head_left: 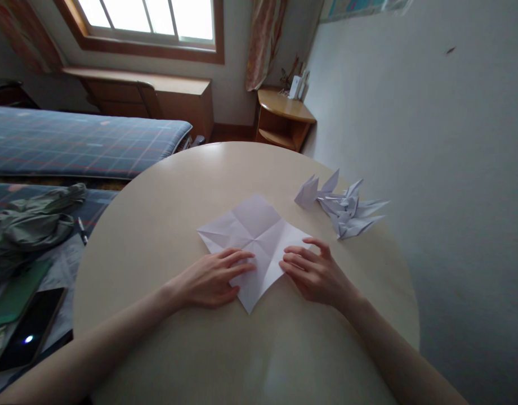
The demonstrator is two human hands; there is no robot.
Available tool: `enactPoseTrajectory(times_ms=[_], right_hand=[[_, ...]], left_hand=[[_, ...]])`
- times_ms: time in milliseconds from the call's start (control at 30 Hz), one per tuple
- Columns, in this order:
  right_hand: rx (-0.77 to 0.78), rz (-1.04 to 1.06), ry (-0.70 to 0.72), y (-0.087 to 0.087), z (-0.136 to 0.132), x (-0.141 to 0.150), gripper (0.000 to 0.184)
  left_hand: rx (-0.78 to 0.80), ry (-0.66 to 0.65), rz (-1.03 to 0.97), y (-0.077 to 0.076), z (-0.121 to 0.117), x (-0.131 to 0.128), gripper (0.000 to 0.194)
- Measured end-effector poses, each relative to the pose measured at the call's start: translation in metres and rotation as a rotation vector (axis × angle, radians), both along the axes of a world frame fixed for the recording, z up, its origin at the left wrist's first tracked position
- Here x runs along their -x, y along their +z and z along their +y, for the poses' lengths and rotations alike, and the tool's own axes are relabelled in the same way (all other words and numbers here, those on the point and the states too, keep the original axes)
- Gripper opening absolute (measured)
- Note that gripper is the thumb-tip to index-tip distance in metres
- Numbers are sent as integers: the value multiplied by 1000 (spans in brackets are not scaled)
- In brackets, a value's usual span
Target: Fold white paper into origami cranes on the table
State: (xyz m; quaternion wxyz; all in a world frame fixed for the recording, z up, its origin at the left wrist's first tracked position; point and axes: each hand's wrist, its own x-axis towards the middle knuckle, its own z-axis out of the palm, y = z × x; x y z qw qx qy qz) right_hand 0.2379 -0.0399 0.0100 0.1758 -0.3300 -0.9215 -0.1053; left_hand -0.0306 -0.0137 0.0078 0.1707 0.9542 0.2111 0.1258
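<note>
A square sheet of white paper (259, 219) lies on the round table with one corner toward me. Creases cross at its middle, and its right side lifts slightly. My left hand (223, 278) rests on the paper's lower left side, fingers stretched out and apart. On the lower right side, my right hand (312, 270) touches the paper with its fingers spread and a little bent; the right corner is partly hidden behind them. Beyond my right hand stands a cluster of folded white paper figures (347, 208) with pointed tips.
The round cream table (166, 197) meets a white wall (453, 169) on the right. Beds with plaid covers (85, 140) are at the left, one holding crumpled green cloth (31, 225) and a black phone (31, 329). A corner shelf (284, 107) stands behind.
</note>
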Motion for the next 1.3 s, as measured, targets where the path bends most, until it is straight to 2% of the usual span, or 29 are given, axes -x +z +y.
enactPoseTrajectory(times_ms=[133,267,400,500,633,733,833,967,1067,1300], right_hand=[[119,-14,56,-2,3,-8,29],[148,-41,39,-6,4,-7,32],[149,17,28,-9,3,-2,29],[176,119,11,-12,2,1,25],[263,321,-10,-18,3,6,18],[328,429,-137,-21,6,11,14],[330,436,-289,-23,9,15,14],[339,379,-413,-22,12,16,14],[363,336,-446,-20,12,17,15],[404,326,-482,-18,8,23,20]], left_hand=[[30,-59,-16,3,5,2,62],[-7,-88,-13,2,3,1,73],[-90,-75,16,-5,0,-4,56],[-104,-32,-55,-12,0,-6,38],[58,130,-232,-16,0,-8,35],[208,312,-333,-15,0,-9,43],[323,484,-421,-14,2,-11,40],[412,639,-527,-15,7,-13,32],[369,706,-495,-15,10,-12,35],[48,764,-171,-9,10,-10,28]])
